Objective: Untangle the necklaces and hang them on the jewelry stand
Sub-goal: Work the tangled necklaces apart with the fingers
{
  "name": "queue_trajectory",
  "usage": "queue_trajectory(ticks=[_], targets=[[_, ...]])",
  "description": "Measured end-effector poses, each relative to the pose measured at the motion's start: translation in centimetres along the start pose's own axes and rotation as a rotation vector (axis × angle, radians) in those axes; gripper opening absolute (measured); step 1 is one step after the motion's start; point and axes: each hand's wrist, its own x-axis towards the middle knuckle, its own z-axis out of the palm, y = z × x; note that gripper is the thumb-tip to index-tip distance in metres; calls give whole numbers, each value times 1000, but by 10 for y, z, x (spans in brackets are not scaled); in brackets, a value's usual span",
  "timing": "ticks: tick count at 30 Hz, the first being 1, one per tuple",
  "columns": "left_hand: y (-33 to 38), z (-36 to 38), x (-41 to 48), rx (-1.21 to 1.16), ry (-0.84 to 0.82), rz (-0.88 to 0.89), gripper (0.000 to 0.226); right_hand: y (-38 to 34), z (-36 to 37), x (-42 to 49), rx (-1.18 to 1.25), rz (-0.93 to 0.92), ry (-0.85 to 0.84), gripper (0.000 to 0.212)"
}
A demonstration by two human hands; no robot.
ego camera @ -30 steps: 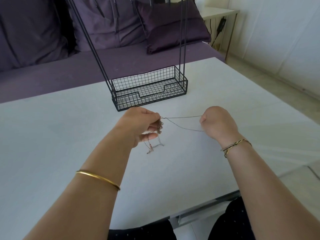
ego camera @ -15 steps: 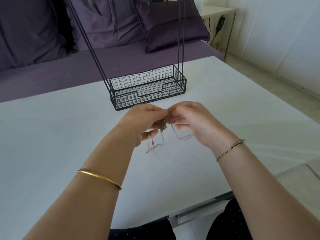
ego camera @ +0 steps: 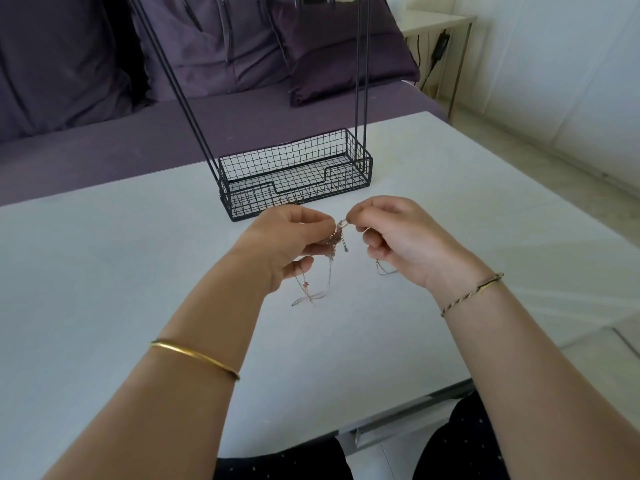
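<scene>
My left hand (ego camera: 287,244) and right hand (ego camera: 405,240) both pinch the tangled necklaces (ego camera: 337,237) with curled fingers (ego camera: 311,220), above the tabletop (ego camera: 104,271) near the stand (ego camera: 294,181). I see the hands slightly farther apart than half a second ago.

No legible text (none at all).

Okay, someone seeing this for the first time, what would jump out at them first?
Two hands at the middle of the white table: the left hand and right hand both pinch a knot of thin tangled necklaces between them, loose loops trailing to the tabletop. Just behind stands the black wire jewelry stand, with a purple sofa beyond.
</scene>
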Motion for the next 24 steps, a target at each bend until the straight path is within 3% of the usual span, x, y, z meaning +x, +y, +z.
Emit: queue_trajectory(ticks=[10, 16, 20, 24], targets=[[1, 0, 3, -46, -28, -8, 9, 0, -4, 3, -36, 20, 53, 17], [-1, 3, 7, -6, 75, 100, 15, 4, -6, 0, -352, -1, -51, 17], [-2, 3, 9, 58, 130, 176, 15, 5, -3, 1, -239, -19, -72, 17], [-1, 4, 6, 1, 63, 155, 9, 2, -2, 1, -3, -65, -27, 19]])
